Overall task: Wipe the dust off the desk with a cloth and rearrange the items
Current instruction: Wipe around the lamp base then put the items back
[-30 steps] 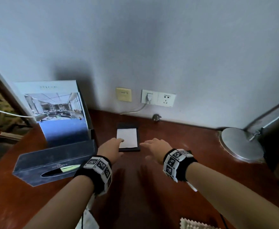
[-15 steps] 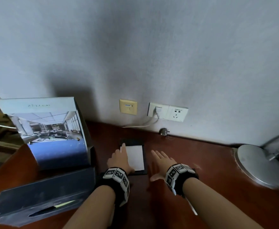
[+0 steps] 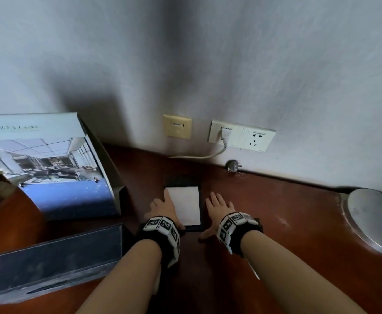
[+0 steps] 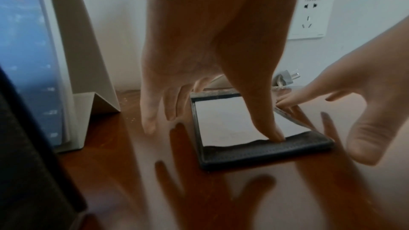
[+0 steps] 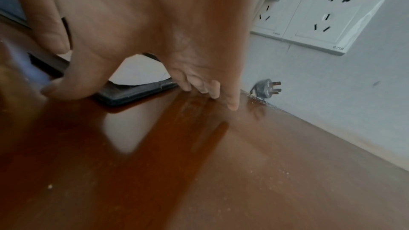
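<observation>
A black notepad holder (image 3: 193, 227) with a white sheet lies flat on the red-brown desk (image 3: 287, 223), close to the wall. My left hand (image 3: 162, 207) lies along its left edge with straight fingers. In the left wrist view the thumb (image 4: 273, 132) presses on the holder's (image 4: 265, 153) near end. My right hand (image 3: 218, 206) rests flat at the right edge, its fingertips (image 5: 212, 92) on the desk beside the holder (image 5: 132, 92), thumb spread. Neither hand holds anything.
A standing brochure display (image 3: 49, 164) and a dark tissue box (image 3: 49, 264) fill the left side. A round metal lamp base (image 3: 373, 220) sits at the right. Wall sockets (image 3: 242, 135) with a plugged cable and a loose grey plug (image 3: 231, 166) are behind.
Both hands have reached forward and settled on either side of the notepad holder. The head camera has come closer to the wall and desk.
</observation>
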`<state>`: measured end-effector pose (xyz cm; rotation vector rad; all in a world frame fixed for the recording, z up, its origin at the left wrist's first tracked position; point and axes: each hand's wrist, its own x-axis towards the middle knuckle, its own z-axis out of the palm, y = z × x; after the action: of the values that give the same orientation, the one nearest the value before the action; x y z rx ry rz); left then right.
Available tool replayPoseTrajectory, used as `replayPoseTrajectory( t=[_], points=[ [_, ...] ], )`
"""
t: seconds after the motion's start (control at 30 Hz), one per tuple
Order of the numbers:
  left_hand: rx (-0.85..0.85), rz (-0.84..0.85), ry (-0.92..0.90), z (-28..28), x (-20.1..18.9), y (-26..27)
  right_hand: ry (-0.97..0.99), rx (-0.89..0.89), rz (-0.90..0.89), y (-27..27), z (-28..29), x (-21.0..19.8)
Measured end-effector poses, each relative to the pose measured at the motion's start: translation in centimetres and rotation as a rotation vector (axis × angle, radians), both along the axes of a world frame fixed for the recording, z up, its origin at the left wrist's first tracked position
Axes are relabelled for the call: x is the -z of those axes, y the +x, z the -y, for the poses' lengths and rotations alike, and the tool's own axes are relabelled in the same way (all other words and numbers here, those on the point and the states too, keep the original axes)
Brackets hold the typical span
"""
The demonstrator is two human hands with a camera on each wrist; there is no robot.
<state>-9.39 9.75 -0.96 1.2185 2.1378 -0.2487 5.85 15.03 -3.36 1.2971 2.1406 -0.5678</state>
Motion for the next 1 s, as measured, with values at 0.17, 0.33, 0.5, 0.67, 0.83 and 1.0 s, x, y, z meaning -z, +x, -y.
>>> replayPoseTrajectory(
  t=[0.17,0.33,0.5,0.67,0.83,1.0],
  points=[
    [0.042,-0.091,0.018,0.3,1.5,0.2,-0.011,0.008,-0.047,-0.3,-0.5,0.6],
    [0.109,-0.077,0.052,0.0,2.2,0.6,-0.011,0.044,-0.132,-0.2,-0.7,1.4],
    [0.067,-0.003,0.100,-0.1,2.2,0.4,0.013,0.040,-0.196,0.4,-0.7,2.0],
    [-0.022,0.098,0.177,0.0,2.8,0.5,0.066,0.081,-0.232,0.3,-0.4,2.4],
    [-0.157,0.251,0.306,0.0,3.2,1.0,0.088,0.143,-0.281,0.5,-0.6,2.2],
    [-0.204,0.340,0.389,-0.3,2.4,1.2,0.052,0.255,-0.365,0.3,-0.4,0.8]
  ],
)
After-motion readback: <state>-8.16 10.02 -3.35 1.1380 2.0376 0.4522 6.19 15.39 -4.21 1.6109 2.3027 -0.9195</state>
